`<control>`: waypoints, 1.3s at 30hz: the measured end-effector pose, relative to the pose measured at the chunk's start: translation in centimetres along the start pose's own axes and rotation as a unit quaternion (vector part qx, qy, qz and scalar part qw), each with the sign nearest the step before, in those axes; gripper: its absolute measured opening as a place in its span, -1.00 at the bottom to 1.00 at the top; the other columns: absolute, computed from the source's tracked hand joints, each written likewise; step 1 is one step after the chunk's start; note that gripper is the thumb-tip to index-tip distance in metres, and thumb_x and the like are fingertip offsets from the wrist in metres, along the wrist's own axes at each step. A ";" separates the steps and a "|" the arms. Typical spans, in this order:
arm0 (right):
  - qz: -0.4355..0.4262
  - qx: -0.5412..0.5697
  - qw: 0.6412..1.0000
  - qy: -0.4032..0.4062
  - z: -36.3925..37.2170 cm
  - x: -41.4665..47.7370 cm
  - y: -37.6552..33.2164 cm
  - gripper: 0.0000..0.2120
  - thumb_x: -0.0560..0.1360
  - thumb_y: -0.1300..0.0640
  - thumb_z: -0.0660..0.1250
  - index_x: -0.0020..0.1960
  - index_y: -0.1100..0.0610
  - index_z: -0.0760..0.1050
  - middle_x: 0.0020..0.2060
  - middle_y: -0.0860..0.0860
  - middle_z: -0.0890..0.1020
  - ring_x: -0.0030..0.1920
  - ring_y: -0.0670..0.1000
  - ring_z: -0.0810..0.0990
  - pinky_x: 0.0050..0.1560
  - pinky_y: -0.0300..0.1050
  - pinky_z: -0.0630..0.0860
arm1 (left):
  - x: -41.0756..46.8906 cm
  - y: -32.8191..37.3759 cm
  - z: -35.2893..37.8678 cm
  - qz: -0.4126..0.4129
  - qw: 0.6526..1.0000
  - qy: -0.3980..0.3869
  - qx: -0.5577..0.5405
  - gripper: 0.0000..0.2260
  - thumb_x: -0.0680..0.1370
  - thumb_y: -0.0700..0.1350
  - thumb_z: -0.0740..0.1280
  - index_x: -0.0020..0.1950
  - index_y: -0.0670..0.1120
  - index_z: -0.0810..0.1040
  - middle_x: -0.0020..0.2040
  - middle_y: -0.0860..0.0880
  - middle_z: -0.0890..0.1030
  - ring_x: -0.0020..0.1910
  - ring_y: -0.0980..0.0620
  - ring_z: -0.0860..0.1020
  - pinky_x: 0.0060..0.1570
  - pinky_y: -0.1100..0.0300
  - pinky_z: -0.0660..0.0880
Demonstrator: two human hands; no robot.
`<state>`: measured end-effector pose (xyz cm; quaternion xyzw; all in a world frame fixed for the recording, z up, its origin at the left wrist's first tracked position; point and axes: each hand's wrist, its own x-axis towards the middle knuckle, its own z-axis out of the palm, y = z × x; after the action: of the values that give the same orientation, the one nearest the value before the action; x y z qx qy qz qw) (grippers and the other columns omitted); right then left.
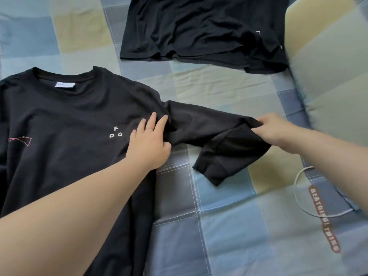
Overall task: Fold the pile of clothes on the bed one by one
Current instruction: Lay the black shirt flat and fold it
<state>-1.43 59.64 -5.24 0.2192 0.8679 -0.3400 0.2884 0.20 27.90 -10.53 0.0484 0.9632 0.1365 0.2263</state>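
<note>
A black long-sleeved shirt with small white letters on the chest lies face up on the left of the bed. My left hand presses flat on it near the armpit, fingers straight. The shirt's sleeve stretches out to the right, bent back on itself. My right hand pinches the sleeve at the bend and holds it lifted a little off the bed.
Another black garment lies crumpled at the top of the bed. The bedcover is a blue, green and beige check. A pillow sits at the right edge. A thin white cord loops near the printed label at lower right.
</note>
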 end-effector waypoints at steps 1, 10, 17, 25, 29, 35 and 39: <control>0.002 -0.004 1.000 0.031 -0.8 0.1 0.4 -0.78 0.50 0.16 0.43 -0.30 0.13 0.48 -0.36 0.03 0.50 -0.27 0.04 0.41 -0.29 -0.10 0.28 | 0.4 0.6 0.2 -0.007 1.000 -0.012 -0.014 -0.35 0.60 0.00 0.17 0.65 0.11 -0.03 0.67 -0.02 -0.06 0.61 -0.16 0.02 0.50 -0.12 0.16; 0.009 0.218 0.974 0.061 -3.3 -0.6 2.3 -0.80 0.61 -0.05 0.34 0.00 0.09 0.55 0.00 0.10 0.68 0.04 0.10 0.67 -0.08 -0.11 0.51 | 1.3 3.3 2.1 -0.075 0.995 -0.060 0.040 -0.39 0.65 0.11 0.08 0.64 0.15 -0.13 0.66 -0.01 -0.16 0.61 -0.26 -0.12 0.52 -0.26 0.00; 0.061 -0.144 0.980 -0.120 -8.2 -2.4 3.0 -0.68 0.25 -0.03 0.65 -0.09 0.09 0.68 -0.19 0.03 0.75 -0.17 0.08 0.73 -0.10 -0.06 0.62 | 1.2 8.0 2.6 0.031 0.993 -0.106 -0.034 -0.49 0.65 0.25 -0.09 0.61 0.32 -0.07 0.66 0.08 -0.11 0.63 -0.12 -0.16 0.54 -0.21 -0.14; 0.021 -0.085 0.995 -0.052 -11.8 -4.8 5.8 -0.89 0.47 0.16 0.51 -0.10 0.18 0.62 -0.37 0.05 0.66 -0.33 0.06 0.63 -0.30 -0.19 0.50 | 1.4 11.3 3.8 -0.025 0.993 -0.115 -0.019 -0.42 0.61 0.37 -0.12 0.62 0.29 -0.10 0.66 0.05 -0.15 0.62 -0.17 -0.20 0.53 -0.26 -0.22; 0.003 -0.075 0.994 0.073 -12.6 -5.4 7.4 -0.80 0.47 0.09 0.52 -0.13 0.07 0.48 -0.31 0.04 0.60 -0.26 0.08 0.56 -0.28 -0.15 0.48 | 1.4 12.9 4.2 0.012 0.996 -0.078 -0.037 -0.40 0.58 0.38 -0.16 0.62 0.28 -0.07 0.67 0.04 -0.10 0.63 -0.14 -0.15 0.53 -0.24 -0.19; 0.018 -0.373 0.917 0.143 -10.9 -6.5 8.8 -0.75 0.55 0.08 0.38 0.19 0.01 0.41 0.08 0.13 0.58 0.09 0.25 0.57 -0.02 0.02 0.46 | 1.4 15.2 5.1 0.062 0.994 -0.091 -0.009 -0.43 0.63 0.33 -0.10 0.63 0.24 -0.06 0.67 0.02 -0.08 0.63 -0.13 -0.12 0.55 -0.23 -0.14; 0.045 -0.451 0.883 0.125 -7.9 -6.7 8.4 -0.71 0.54 0.28 0.23 0.23 0.10 0.37 0.18 0.17 0.50 0.21 0.27 0.50 0.02 0.05 0.39 | 1.5 14.3 5.2 0.093 0.992 -0.079 0.027 -0.46 0.67 0.26 -0.05 0.64 0.20 -0.06 0.67 -0.01 -0.09 0.63 -0.14 -0.12 0.55 -0.22 -0.12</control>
<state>5.61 69.72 -0.06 0.1451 0.9456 0.1311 0.2602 1.66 43.09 -11.58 0.1539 0.9371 0.1269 0.2864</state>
